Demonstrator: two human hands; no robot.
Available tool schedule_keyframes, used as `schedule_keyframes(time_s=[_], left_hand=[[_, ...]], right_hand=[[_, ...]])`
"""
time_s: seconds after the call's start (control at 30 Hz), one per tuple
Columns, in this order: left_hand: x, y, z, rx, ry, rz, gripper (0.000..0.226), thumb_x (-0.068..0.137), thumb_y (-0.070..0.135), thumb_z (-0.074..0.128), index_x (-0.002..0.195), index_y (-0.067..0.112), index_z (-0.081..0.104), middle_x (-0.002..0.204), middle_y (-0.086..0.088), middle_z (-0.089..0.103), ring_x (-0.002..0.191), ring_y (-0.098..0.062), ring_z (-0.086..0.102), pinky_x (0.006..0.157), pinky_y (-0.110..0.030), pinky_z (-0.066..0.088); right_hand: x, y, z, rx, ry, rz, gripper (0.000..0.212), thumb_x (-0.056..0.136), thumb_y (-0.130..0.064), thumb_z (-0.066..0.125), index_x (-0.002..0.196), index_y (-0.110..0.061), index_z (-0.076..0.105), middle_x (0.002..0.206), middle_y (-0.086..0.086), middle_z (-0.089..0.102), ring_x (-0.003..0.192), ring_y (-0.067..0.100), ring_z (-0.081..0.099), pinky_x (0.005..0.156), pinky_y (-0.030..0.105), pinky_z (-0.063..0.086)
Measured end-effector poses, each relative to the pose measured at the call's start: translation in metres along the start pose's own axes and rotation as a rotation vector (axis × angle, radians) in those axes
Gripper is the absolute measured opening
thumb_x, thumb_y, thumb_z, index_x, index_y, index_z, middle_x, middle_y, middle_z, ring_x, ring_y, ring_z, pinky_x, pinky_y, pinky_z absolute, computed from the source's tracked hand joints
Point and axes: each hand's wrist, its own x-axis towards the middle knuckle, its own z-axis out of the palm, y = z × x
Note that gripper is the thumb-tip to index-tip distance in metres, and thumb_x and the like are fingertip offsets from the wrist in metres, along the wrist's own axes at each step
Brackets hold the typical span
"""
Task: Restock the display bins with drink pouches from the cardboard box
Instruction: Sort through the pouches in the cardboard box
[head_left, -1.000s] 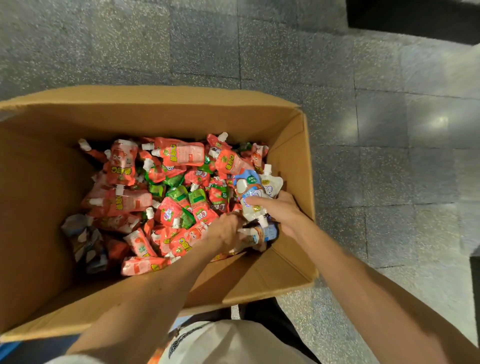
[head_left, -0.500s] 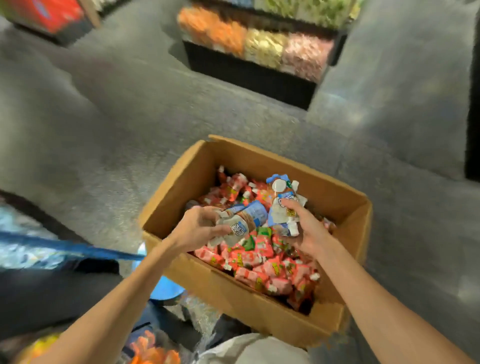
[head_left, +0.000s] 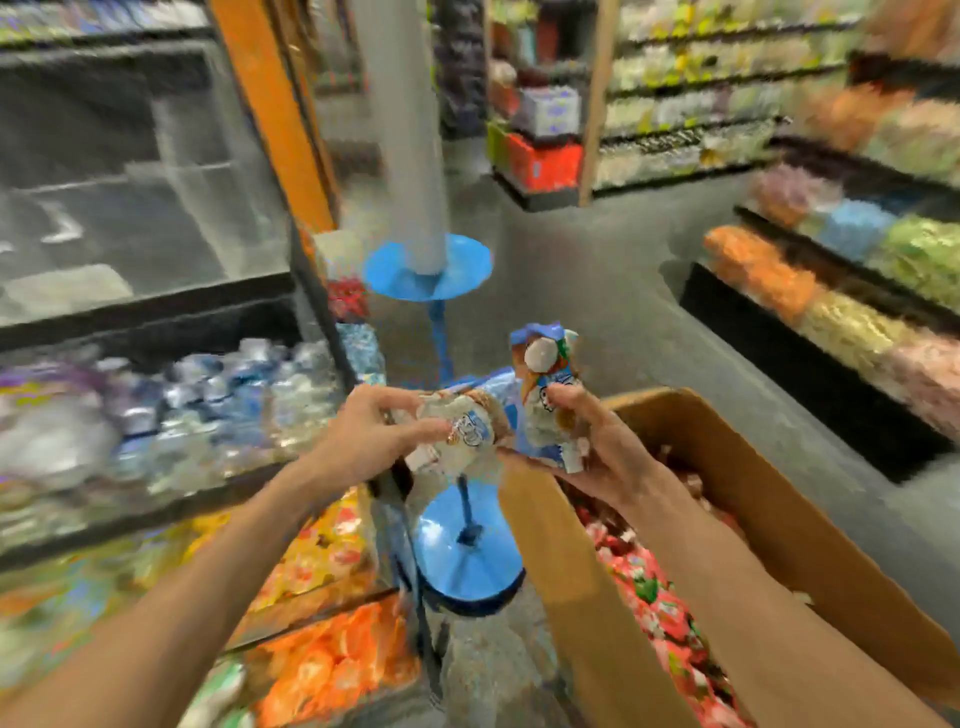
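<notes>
Hands, two of them, are hovering by the near-left corner of the cardboard box (head_left: 810, 545), each gripping blue-and-white drink pouches. The left hand (head_left: 374, 441) is curling its fingers round a sideways bundle (head_left: 467, 434) just left of the box's rim. The right hand (head_left: 597, 447) is clasping an upright bundle (head_left: 545, 374) over that rim, with one round white cap pointing up. Blur is hiding the count in each bundle. One box is standing open, its brown walls flat and matte, and many glossy red pouches (head_left: 660, 618) are lying heaped inside it. Left of the box, one blue stand (head_left: 470, 566) with a round base is filling the narrow gap before the tiered display bins (head_left: 171, 415), which are holding crinkly packets. Beyond the box's far side, grey floor (head_left: 597, 270) is stretching wide toward another row of bins (head_left: 831, 312).
</notes>
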Motion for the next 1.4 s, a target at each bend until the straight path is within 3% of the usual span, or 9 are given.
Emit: schedule_keyframes(time_s=[0.17, 0.3, 0.4, 0.5, 0.6, 0.8, 1.03, 1.13, 1.4], left_hand=[[-0.067, -0.006, -0.080, -0.016, 0.240, 0.003, 0.033, 0.080, 0.013, 0.081, 0.056, 0.008, 0.059, 0.045, 0.012, 0.045, 0.042, 0.001, 0.037, 0.044, -0.016, 0.029], [-0.106, -0.032, -0.138, -0.048, 0.371, -0.042, 0.023, 0.079, 0.024, 0.083, 0.062, 0.017, 0.068, 0.055, 0.008, 0.056, 0.051, -0.007, 0.045, 0.048, -0.022, 0.033], [-0.128, -0.048, -0.178, -0.087, 0.459, -0.030, 0.030, 0.078, 0.046, 0.073, 0.079, 0.016, 0.070, 0.075, 0.010, 0.069, 0.065, -0.004, 0.058, 0.059, -0.022, 0.043], [-0.142, -0.072, -0.215, -0.238, 0.528, -0.100, 0.033, 0.084, 0.045, 0.069, 0.094, 0.015, 0.062, 0.089, 0.009, 0.070, 0.073, -0.011, 0.057, 0.057, -0.022, 0.042], [-0.148, -0.097, -0.244, -0.384, 0.496, -0.183, 0.021, 0.088, 0.020, 0.074, 0.104, 0.020, 0.060, 0.097, -0.004, 0.071, 0.071, -0.019, 0.060, 0.062, -0.031, 0.046], [-0.139, -0.114, -0.270, -0.729, 0.199, -0.345, 0.057, 0.079, -0.016, 0.063, 0.129, 0.013, 0.057, 0.103, -0.018, 0.071, 0.070, -0.021, 0.071, 0.052, -0.028, 0.056], [-0.096, -0.116, -0.258, -0.888, 0.058, -0.420, 0.040, 0.097, 0.025, 0.059, 0.132, 0.005, 0.056, 0.112, -0.020, 0.070, 0.075, -0.022, 0.074, 0.057, -0.029, 0.059], [-0.075, -0.114, -0.253, -0.750, 0.118, -0.382, 0.048, 0.099, 0.051, 0.042, 0.125, 0.015, 0.063, 0.116, -0.011, 0.072, 0.106, -0.023, 0.070, 0.093, -0.038, 0.056], [-0.025, -0.107, -0.296, -0.090, 0.624, -0.084, 0.030, 0.080, 0.046, 0.061, 0.107, 0.032, 0.062, 0.101, 0.007, 0.071, 0.093, -0.010, 0.066, 0.077, -0.021, 0.050]], right_hand=[[0.041, 0.031, 0.095, -0.093, -0.149, 0.101, 0.060, 0.053, -0.031, 0.094, 0.107, -0.011, 0.075, 0.110, 0.015, 0.072, 0.097, 0.028, 0.071, 0.090, 0.052, 0.056], [0.072, 0.068, 0.156, -0.189, -0.195, 0.155, 0.054, 0.071, -0.021, 0.079, 0.121, -0.009, 0.062, 0.115, 0.015, 0.072, 0.100, 0.026, 0.072, 0.089, 0.048, 0.058], [0.100, 0.098, 0.189, -0.188, -0.197, 0.181, 0.089, 0.047, -0.030, 0.096, 0.125, -0.009, 0.060, 0.124, 0.018, 0.068, 0.110, 0.032, 0.068, 0.096, 0.054, 0.053], [0.123, 0.128, 0.212, -0.158, -0.177, 0.200, 0.085, 0.036, -0.030, 0.100, 0.111, -0.007, 0.066, 0.111, 0.017, 0.071, 0.097, 0.031, 0.071, 0.090, 0.055, 0.054], [0.138, 0.153, 0.229, -0.058, -0.152, 0.209, 0.085, 0.039, -0.026, 0.099, 0.114, -0.004, 0.065, 0.111, 0.022, 0.068, 0.093, 0.034, 0.071, 0.080, 0.053, 0.060], [0.157, 0.178, 0.239, 0.031, -0.040, 0.219, 0.101, 0.033, -0.022, 0.100, 0.124, -0.005, 0.063, 0.117, 0.022, 0.068, 0.093, 0.036, 0.072, 0.071, 0.048, 0.060], [0.180, 0.167, 0.234, 0.028, -0.019, 0.217, 0.099, 0.034, -0.023, 0.100, 0.124, -0.004, 0.063, 0.118, 0.022, 0.067, 0.094, 0.036, 0.070, 0.075, 0.048, 0.060], [0.197, 0.155, 0.230, 0.020, -0.046, 0.225, 0.101, 0.034, -0.023, 0.100, 0.125, -0.004, 0.061, 0.121, 0.023, 0.066, 0.097, 0.036, 0.070, 0.076, 0.049, 0.061], [0.256, 0.108, 0.197, -0.174, -0.139, 0.278, 0.104, 0.039, -0.036, 0.099, 0.131, -0.006, 0.059, 0.129, 0.021, 0.064, 0.111, 0.035, 0.065, 0.101, 0.052, 0.050]])
